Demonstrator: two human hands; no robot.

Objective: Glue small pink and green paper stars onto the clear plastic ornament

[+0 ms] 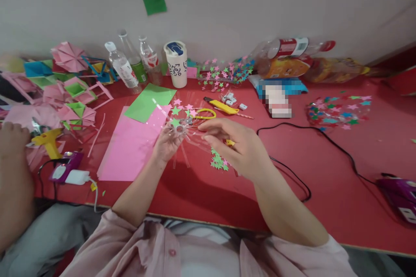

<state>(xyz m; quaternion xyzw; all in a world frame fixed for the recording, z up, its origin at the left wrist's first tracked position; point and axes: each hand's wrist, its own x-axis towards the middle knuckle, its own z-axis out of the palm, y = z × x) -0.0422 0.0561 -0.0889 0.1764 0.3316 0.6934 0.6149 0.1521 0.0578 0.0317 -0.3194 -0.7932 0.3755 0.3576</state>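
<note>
My left hand (168, 143) is closed around a cut clear plastic bottle piece (179, 129), whose thin strips spread outward. Pink and green paper stars (175, 122) sit on several of the strips. My right hand (238, 145) is at the right side of this piece, thumb and forefinger curled close together at the strip ends. Whether a strip or a small star lies between those fingertips is too fine to make out. A pile of green stars (219, 161) lies on the table just below my right hand. Beyond the plastic piece is a yellow loop handle (206, 114).
Pink sheets (125, 156) and a green sheet (150, 101) lie left on the red table (208, 194). Behind stand bottles (125, 69) and a white cup (177, 69). A yellow cutter (222, 106) lies ahead, a black cable (338, 143) right. Another person's arm (14, 173) rests left, near a yellow glue gun (48, 140).
</note>
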